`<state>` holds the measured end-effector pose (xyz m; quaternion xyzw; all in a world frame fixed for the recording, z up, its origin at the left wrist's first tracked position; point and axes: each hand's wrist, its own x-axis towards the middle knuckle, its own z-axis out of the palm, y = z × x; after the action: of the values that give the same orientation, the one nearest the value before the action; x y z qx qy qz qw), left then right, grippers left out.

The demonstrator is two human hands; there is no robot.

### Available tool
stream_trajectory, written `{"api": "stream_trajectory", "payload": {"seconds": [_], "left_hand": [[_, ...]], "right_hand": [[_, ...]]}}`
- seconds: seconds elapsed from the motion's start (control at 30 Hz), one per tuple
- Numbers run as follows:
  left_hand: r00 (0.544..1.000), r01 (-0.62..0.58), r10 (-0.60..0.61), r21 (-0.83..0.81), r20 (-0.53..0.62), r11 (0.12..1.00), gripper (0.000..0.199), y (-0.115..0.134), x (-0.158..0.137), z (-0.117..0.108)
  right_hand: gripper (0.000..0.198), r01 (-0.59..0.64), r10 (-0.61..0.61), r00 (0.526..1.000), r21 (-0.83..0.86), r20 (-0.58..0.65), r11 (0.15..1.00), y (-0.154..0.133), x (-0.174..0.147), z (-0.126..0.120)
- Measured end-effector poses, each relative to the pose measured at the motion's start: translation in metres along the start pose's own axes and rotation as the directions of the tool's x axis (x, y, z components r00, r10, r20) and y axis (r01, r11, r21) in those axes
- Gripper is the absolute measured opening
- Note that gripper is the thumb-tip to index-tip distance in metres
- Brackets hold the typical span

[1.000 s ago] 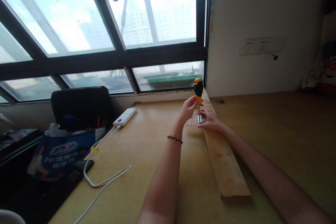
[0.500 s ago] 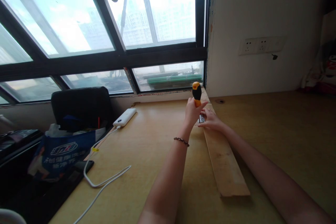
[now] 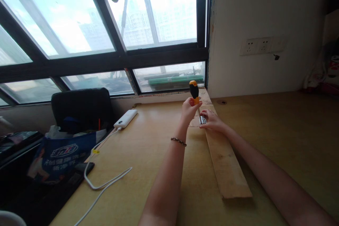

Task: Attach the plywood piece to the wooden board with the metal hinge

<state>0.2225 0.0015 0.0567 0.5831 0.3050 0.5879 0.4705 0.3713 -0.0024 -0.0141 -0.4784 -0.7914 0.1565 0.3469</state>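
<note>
My left hand [image 3: 189, 108] is closed around the lower part of a screwdriver [image 3: 194, 90] with a yellow and black handle. The screwdriver stands nearly upright, leaning a little to the left, and its shaft runs down to a small shiny metal fitting [image 3: 202, 120]. Thumb and fingers of my right hand [image 3: 213, 121] pinch that fitting from the right side. Beneath both lies a long wooden board [image 3: 227, 164], which stretches from near the window toward me. Whether the tip sits in a screw is too small to tell.
The board rests on a wood-toned table [image 3: 148, 155]. To the left are a white power bank [image 3: 126, 118] and its white cable [image 3: 106, 186]. A black chair [image 3: 81, 106] and a blue bag [image 3: 63, 155] stand beyond the table's left edge. Wall sockets [image 3: 263, 45] are at the right.
My left hand has shifted slightly left and the screwdriver handle now leans left, so more of the shaft and metal fitting shows. My right hand has stayed in place.
</note>
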Motion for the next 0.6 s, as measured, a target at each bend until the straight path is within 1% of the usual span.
{"api": "stream_trajectory", "payload": {"seconds": [0.07,0.13,0.2,0.27,0.47,0.6], "left_hand": [[0.997,0.049,-0.046,-0.036,0.069,0.998,0.028,0.005,0.0,-0.002],[0.986,0.124,-0.123,0.001,0.112,0.992,0.022,0.011,-0.001,-0.003],[0.975,0.194,-0.198,0.053,0.104,0.98,0.017,0.016,-0.004,-0.002],[0.971,0.218,-0.223,0.069,0.081,0.973,0.017,0.017,-0.006,0.001],[0.984,0.121,-0.128,0.06,0.123,0.991,0.036,0.009,-0.006,0.013],[0.988,0.065,-0.075,0.072,0.134,0.995,0.038,0.004,-0.004,0.014]], "right_hand": [[0.063,0.006,-0.006,1.0,-0.01,0.006,1.0,-0.001,0.0,0.0],[0.063,0.006,-0.006,1.0,-0.013,0.007,1.0,-0.001,0.0,0.0],[0.064,0.005,-0.005,1.0,-0.016,0.002,1.0,-0.001,0.0,0.0],[0.066,0.002,-0.003,1.0,-0.018,-0.007,1.0,0.0,0.001,0.0],[0.068,0.014,-0.014,1.0,-0.002,0.003,1.0,0.006,0.003,0.003],[0.068,0.001,-0.001,1.0,0.009,0.011,1.0,0.008,0.004,0.003]]}}
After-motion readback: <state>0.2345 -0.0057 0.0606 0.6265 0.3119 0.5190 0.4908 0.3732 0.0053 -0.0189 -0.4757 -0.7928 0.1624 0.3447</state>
